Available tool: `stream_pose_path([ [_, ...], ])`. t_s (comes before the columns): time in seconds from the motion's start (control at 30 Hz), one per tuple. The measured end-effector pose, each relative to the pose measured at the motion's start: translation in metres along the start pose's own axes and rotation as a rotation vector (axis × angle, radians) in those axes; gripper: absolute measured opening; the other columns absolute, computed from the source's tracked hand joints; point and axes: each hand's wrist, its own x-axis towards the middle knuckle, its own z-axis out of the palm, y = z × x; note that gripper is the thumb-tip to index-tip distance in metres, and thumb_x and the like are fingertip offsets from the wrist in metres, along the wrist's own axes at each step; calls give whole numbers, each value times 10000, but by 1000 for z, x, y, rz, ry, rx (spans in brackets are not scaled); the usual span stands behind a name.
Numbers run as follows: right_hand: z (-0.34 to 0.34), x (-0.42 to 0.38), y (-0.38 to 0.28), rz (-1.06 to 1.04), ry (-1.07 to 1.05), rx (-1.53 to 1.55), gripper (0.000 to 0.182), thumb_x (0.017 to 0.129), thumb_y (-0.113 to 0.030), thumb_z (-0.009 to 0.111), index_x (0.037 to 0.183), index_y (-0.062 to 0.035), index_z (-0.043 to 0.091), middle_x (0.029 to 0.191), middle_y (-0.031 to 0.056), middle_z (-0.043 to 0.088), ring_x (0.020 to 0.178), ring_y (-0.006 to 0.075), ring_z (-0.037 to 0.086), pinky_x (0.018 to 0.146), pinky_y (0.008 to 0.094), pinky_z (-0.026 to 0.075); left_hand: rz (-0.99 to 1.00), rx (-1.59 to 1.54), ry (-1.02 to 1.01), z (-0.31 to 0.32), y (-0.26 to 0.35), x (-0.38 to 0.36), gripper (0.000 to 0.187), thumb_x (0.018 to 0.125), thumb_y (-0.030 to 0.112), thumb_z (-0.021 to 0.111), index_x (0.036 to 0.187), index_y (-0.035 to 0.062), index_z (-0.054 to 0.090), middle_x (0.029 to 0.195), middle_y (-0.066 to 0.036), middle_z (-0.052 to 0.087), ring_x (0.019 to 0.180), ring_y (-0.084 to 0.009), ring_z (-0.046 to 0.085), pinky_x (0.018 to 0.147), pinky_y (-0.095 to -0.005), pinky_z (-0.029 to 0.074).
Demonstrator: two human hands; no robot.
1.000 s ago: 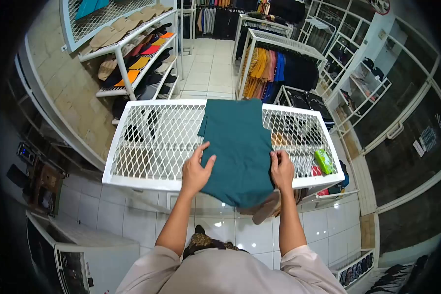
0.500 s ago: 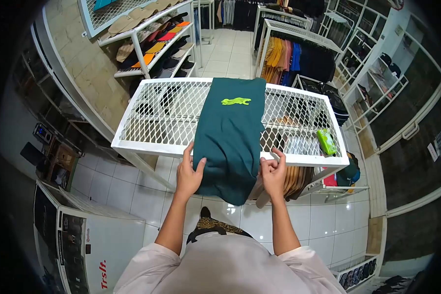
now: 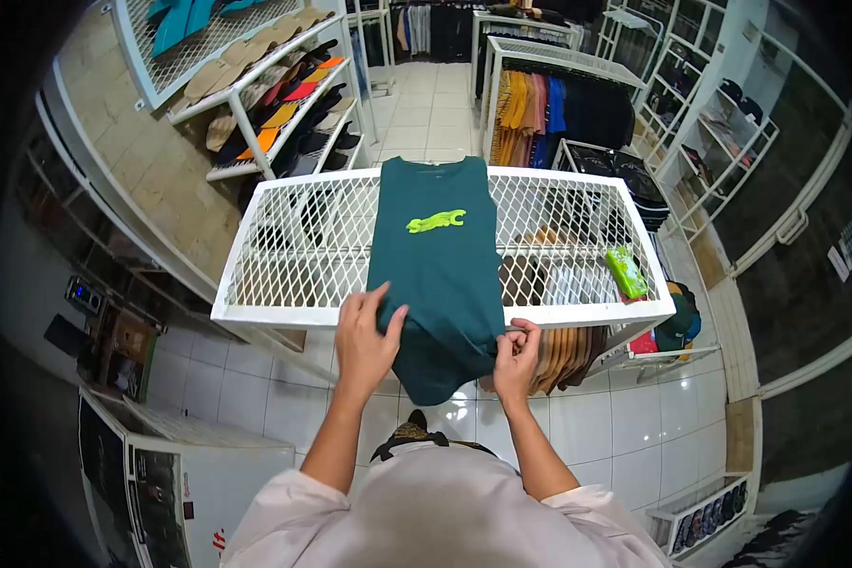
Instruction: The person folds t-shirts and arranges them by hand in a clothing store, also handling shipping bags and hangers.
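Note:
A dark green T-shirt (image 3: 435,270) with a lime-green print lies in a long folded strip over the white mesh-topped rack (image 3: 284,312). Its neckline is at the far edge, and the lower end hangs over the near edge. At the shirt's left side, my left hand (image 3: 365,346) is open, thumb and fingers apart, with fingertips over the cloth. On the opposite side my right hand (image 3: 518,362) has its fingers closed at the shirt's right edge, pinching the cloth just below the rack's front bar.
A lime-green packet (image 3: 627,274) rests on the mesh at right. Shelves of caps (image 3: 275,114) stand at back left, hanging clothes (image 3: 540,109) at back right. A white box (image 3: 218,492) is at lower left, with brown garments (image 3: 563,360) under the rack.
The shirt has been pulled toward me, bringing its neckline into view on the rack. My left hand has moved onto the cloth; my right fingers have closed at its edge.

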Motion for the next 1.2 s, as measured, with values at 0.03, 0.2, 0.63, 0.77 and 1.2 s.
stream_pose_path([
  [0.03, 1, 0, -7, -4, 14, -5, 380, 912, -102, 710, 1195, 6, 482, 710, 41, 553, 670, 119, 532, 668, 299, 456, 35, -58, -38, 11, 4, 21, 350, 878, 234, 752, 1155, 28, 698, 991, -139, 651, 936, -316, 634, 836, -415, 505],
  [0.2, 16, 0, -25, -21, 75, -220, 515, 813, -258, 850, 1093, -21, 489, 644, 9, 449, 572, 123, 431, 546, 311, 379, 172, -46, -210, 117, 9, 142, 377, 899, 406, 699, 1055, 64, 735, 1001, -141, 690, 973, -335, 647, 844, -453, 519],
  [0.63, 21, -15, -46, 97, 59, -387, 352, 792, -246, 881, 825, -2, 630, 593, -6, 569, 535, 65, 436, 518, 257, 407, 177, 163, -96, 268, -5, 215, 214, 920, 262, 656, 1007, 69, 626, 1048, -148, 608, 1041, -349, 578, 855, -501, 464],
  [0.77, 30, -13, -60, -32, 28, -360, 225, 855, -157, 806, 879, 20, 670, 623, 53, 596, 539, 105, 483, 520, 277, 417, 11, -40, -12, 279, -23, 230, 243, 963, 300, 621, 1014, 62, 617, 1005, -168, 632, 998, -378, 604, 866, -489, 480],
  [1.2, 103, 84, -101, -375, -190, -250, 209, 893, -220, 735, 977, -28, 734, 834, 133, 689, 715, 267, 668, 673, 356, 533, -580, -1206, -100, 193, -140, 227, 368, 1066, 348, 520, 1222, 19, 570, 1078, -79, 629, 965, -164, 595, 872, -324, 501],
])
